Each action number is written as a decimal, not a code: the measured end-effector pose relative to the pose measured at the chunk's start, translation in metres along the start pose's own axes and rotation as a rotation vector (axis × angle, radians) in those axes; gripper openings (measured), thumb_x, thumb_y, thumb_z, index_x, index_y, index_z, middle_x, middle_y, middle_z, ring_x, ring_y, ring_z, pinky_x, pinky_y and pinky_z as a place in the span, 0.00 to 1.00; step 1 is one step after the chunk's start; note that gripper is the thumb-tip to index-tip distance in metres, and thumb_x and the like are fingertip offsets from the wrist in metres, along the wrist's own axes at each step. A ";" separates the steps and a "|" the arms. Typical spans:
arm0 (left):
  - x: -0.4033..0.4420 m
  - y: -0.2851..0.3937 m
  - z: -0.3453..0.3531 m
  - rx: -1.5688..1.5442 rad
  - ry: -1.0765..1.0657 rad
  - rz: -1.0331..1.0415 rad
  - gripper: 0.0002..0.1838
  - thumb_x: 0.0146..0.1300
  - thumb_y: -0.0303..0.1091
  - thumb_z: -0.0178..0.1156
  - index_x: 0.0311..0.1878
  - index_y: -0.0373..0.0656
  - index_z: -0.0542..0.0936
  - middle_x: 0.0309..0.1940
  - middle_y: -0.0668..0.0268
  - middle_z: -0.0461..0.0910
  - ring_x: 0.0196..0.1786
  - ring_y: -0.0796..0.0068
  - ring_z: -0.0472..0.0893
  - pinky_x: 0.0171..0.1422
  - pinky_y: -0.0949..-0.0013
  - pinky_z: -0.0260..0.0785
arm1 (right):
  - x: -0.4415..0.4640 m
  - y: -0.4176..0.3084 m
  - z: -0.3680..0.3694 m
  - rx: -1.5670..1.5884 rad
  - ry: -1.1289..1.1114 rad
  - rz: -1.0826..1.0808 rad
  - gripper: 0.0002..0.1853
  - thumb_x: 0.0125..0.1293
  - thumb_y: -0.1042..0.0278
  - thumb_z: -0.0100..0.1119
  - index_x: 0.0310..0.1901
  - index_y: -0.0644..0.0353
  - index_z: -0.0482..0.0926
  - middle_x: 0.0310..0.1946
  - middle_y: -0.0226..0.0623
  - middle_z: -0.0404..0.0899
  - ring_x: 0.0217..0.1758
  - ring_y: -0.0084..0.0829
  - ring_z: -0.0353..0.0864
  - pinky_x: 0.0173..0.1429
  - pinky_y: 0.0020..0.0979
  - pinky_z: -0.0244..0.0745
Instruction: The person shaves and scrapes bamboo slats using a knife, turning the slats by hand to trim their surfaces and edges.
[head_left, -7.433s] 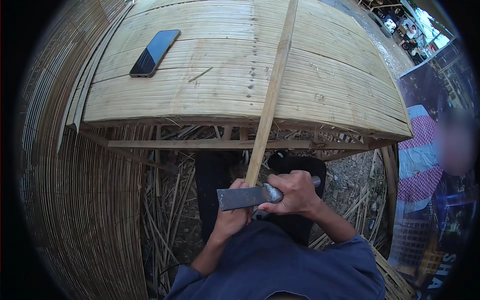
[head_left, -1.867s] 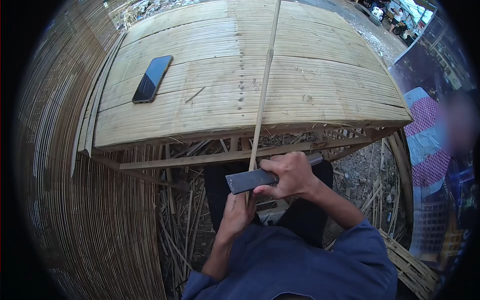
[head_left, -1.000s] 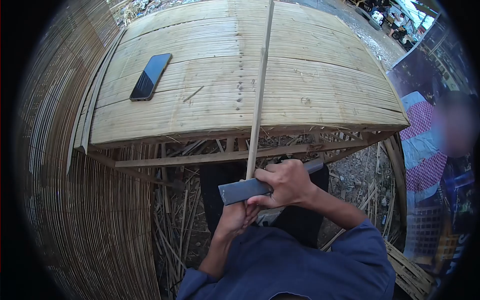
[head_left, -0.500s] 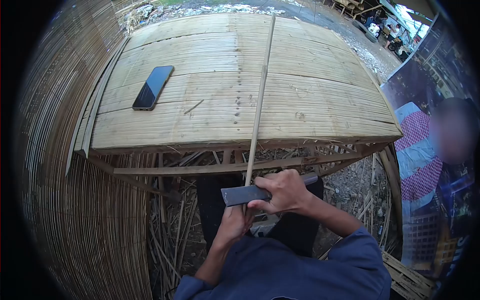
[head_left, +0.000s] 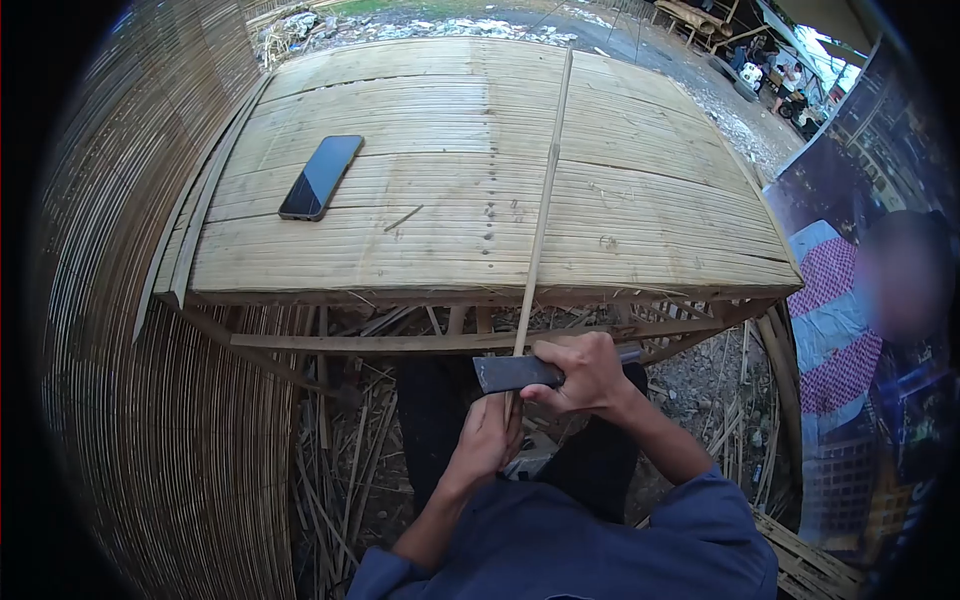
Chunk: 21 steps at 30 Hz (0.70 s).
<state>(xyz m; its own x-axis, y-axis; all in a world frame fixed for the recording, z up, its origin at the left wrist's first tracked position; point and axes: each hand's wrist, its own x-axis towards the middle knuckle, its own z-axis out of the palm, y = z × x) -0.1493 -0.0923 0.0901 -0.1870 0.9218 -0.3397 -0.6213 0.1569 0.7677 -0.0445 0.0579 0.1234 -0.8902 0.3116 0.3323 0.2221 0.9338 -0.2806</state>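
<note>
A long, thin bamboo strip (head_left: 546, 200) runs from my lap out over the bamboo-slat table, its far end near the table's back edge. Low down, near my knees, my left hand (head_left: 483, 435) is closed around the strip's near end. My right hand (head_left: 587, 372) grips a broad, dark knife (head_left: 512, 374), its fingers wrapped around the knife near the handle. The blade lies crosswise over the strip, just beyond my left hand. Part of the handle is hidden by my right hand.
On the bamboo table (head_left: 400, 262) lie a smartphone (head_left: 322, 178) and a small stick (head_left: 404, 217). A wooden crossbar (head_left: 400, 343) spans beneath its front edge. A bamboo blind (head_left: 180, 430) stands at left, a printed banner (head_left: 835, 470) at right. Bamboo scraps (head_left: 350, 470) litter the ground.
The knife and both hands have moved slightly forward and to the right. The strip's far end has swung a little right. The whole view has also shifted slightly.
</note>
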 end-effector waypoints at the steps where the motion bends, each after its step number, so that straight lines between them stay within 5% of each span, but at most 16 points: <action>1: 0.001 -0.007 -0.004 -0.025 0.002 -0.009 0.19 0.77 0.43 0.37 0.31 0.46 0.68 0.11 0.76 0.61 0.09 0.86 0.57 0.12 0.77 0.46 | -0.003 -0.003 0.002 0.002 -0.024 -0.014 0.34 0.53 0.23 0.54 0.26 0.53 0.78 0.14 0.33 0.74 0.16 0.37 0.77 0.21 0.36 0.70; 6: 0.019 -0.011 -0.004 -0.108 0.064 0.020 0.10 0.76 0.37 0.42 0.37 0.48 0.70 0.18 0.77 0.65 0.15 0.91 0.61 0.16 0.80 0.48 | 0.000 -0.002 0.007 0.030 -0.047 -0.062 0.34 0.54 0.23 0.53 0.27 0.53 0.79 0.15 0.33 0.74 0.16 0.36 0.77 0.21 0.36 0.70; 10: 0.006 0.001 0.002 -0.131 0.041 -0.087 0.12 0.77 0.40 0.41 0.38 0.49 0.70 0.20 0.78 0.66 0.17 0.92 0.62 0.17 0.81 0.48 | -0.008 -0.011 0.008 0.030 -0.038 -0.066 0.34 0.52 0.23 0.55 0.26 0.53 0.79 0.16 0.33 0.75 0.16 0.37 0.77 0.21 0.36 0.71; 18: 0.010 0.005 0.006 0.017 0.055 0.025 0.20 0.78 0.48 0.37 0.33 0.47 0.69 0.12 0.77 0.61 0.10 0.87 0.58 0.12 0.78 0.48 | -0.012 -0.011 0.004 -0.028 -0.075 -0.099 0.34 0.51 0.22 0.56 0.26 0.54 0.78 0.14 0.34 0.75 0.17 0.36 0.79 0.21 0.35 0.72; 21: 0.009 0.002 0.001 -0.094 -0.028 -0.008 0.22 0.78 0.50 0.35 0.31 0.46 0.68 0.09 0.75 0.60 0.08 0.85 0.57 0.10 0.77 0.48 | 0.000 0.016 0.004 0.006 0.053 0.046 0.34 0.53 0.24 0.56 0.26 0.54 0.78 0.15 0.35 0.76 0.17 0.37 0.79 0.22 0.36 0.73</action>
<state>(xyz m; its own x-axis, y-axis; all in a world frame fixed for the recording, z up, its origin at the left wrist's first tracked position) -0.1514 -0.0832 0.0894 -0.1618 0.9303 -0.3291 -0.6916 0.1310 0.7103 -0.0425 0.0715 0.1149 -0.8566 0.3633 0.3664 0.2596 0.9172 -0.3023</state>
